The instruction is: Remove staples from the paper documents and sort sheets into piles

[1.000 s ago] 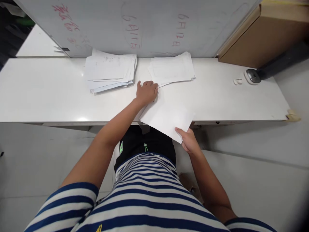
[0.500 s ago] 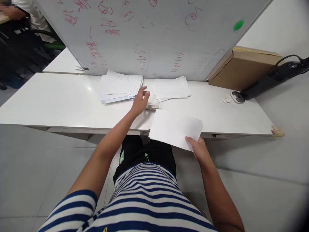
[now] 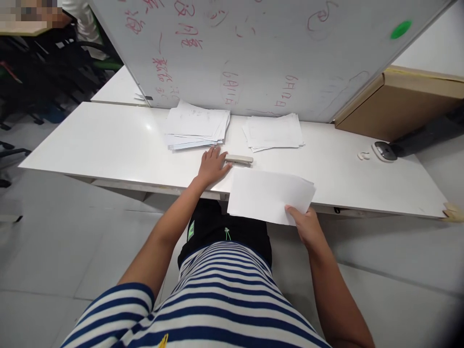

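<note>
Stapler [image 3: 239, 159] sits just right of the left hand [image 3: 213, 166], long axis running sideways away from it. That one's nearer, fingers spread, looks empty. Right hand [image 3: 303, 223]'s pinching papers [image 3: 268, 195].

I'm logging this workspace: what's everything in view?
Near desk: one, white, centre
Whiteboard: one, white, behind desk
Disc: one, green, on whiteboard
Paper piles: two, white, desk's rear
Stapler: one, cream, desk middle
Held papers: several, white, right hand
Box: one, brown, right
Device: one, black and white, right
Small piece: one, white, beside device
Chairs: count unclear, black, left
Other person: one, white clothing, left
Shirt: one, blue and white, bottom
Left hand: one, bare, by stapler
Right hand: one, bare, on papers
</note>
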`<state>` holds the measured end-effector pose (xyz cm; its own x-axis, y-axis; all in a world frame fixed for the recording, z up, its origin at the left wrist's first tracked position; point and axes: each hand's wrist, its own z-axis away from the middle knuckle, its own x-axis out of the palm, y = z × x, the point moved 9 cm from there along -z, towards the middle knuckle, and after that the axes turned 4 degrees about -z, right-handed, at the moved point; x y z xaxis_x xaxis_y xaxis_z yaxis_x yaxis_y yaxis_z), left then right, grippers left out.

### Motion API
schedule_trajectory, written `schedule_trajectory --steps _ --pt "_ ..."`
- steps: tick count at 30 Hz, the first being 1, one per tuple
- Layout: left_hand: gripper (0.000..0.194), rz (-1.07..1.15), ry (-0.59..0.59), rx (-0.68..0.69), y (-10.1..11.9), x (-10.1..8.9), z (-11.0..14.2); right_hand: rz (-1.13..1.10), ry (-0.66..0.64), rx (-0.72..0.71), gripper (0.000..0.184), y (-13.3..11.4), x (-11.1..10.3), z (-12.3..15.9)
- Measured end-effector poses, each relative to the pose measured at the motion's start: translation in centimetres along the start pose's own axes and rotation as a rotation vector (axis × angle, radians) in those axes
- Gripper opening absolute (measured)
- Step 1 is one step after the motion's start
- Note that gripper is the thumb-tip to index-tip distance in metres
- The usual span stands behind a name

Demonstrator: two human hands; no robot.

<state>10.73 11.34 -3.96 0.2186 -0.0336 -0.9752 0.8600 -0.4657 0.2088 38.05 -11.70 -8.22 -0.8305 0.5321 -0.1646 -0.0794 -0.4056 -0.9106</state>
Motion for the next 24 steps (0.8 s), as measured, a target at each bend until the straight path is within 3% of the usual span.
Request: schedule_trajectory --steps 16,19,24 --pt "0.056 0.040 -0.024 -0.006 0.2 0.1 0.1 0.006 0.045 -0.013 0.038 -0.5 0.1 -1.7" --pt "0.054 0.038 -0.027 -0.009 0.2 -0.1 0.1 0.068 0.084 -0.112 0.036 -3.9 -0.2 -3.4" --pt "0.049 0.035 -0.010 -0.014 0.4 -0.5 -0.2 0.292 0.163 -0.390 0.019 -14.2 1.0 -10.8"
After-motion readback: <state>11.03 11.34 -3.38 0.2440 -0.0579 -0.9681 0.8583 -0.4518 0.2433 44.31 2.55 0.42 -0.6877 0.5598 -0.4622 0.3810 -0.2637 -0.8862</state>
